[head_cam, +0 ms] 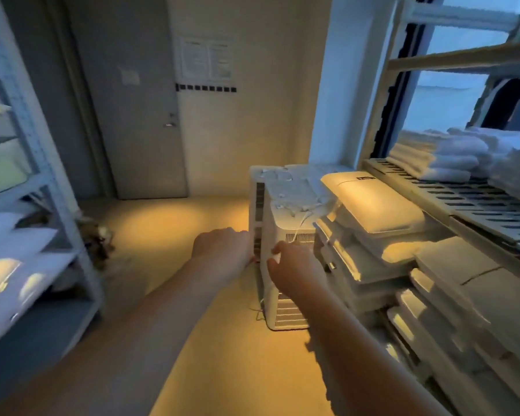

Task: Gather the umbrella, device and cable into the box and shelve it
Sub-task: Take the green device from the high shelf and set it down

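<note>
Two bare hands reach for a white, boxy plastic device with slatted grilles (291, 223), which stands upright on the yellow-lit floor (192, 223) just beside the front corner of the pale slatted shelf rack (469, 202) on the right. The left hand (222, 253) is at the device's left edge with its fingertips hidden behind that edge, so I cannot tell whether it grips. The right hand (296, 273) is spread and relaxed at the front left corner, holding nothing, and whether it touches the casing is unclear. A thin white cable (293, 210) lies in a loose tangle on the device's top, with one strand hanging down the front face. Several white plastic lidded boxes (376, 205) are stacked on the lower part of the rack, touching the device's right side, and folded white towels (451, 154) sit on the shelf above. No umbrella can be made out, and which box is meant is not clear. The device looks rigid, smooth and probably fairly heavy, so it likely wants both palms low on opposite sides, away from the grilles. The cable is light and limp and would slide off if the device tilts. It is best gathered first, in a pinch at the tangle.
</note>
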A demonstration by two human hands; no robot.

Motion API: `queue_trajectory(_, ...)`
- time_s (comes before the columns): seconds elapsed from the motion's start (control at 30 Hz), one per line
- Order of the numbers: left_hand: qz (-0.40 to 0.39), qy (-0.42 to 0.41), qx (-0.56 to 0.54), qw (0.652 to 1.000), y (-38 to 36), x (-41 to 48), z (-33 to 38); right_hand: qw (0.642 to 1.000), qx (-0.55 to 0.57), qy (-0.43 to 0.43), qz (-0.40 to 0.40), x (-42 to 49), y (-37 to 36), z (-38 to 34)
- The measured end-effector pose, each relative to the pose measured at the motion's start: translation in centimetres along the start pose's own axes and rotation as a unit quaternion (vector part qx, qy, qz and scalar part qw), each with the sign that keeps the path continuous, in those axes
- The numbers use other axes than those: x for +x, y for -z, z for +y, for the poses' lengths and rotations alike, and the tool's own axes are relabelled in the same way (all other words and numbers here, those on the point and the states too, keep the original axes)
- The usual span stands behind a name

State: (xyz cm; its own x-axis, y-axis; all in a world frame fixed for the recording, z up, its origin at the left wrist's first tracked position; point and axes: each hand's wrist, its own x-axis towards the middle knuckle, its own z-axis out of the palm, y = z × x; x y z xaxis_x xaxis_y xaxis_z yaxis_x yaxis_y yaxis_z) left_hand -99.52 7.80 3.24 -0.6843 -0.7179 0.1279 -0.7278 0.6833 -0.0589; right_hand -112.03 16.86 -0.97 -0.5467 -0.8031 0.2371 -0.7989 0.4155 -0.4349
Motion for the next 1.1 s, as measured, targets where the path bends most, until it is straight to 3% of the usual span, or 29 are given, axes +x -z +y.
queue_trajectory(0.37,-0.027,0.184,0.012,0.982,-3.0,-6.4,-12.1,0.976,0.038,0.185,-0.106,2.5,-8.8,-12.3)
queue_trajectory(0.77,-0.033,0.39,0.045,0.919,-3.6,-21.2,-29.7,0.894,-0.001,0.39,-0.221,-2.6,-17.7,-32.8)
queue_trajectory(1.1,-0.052,0.482,0.064,0.872,-1.8,-33.3,-43.9,0.865,0.065,0.435,-0.242,-10.2,-22.5,-50.2)
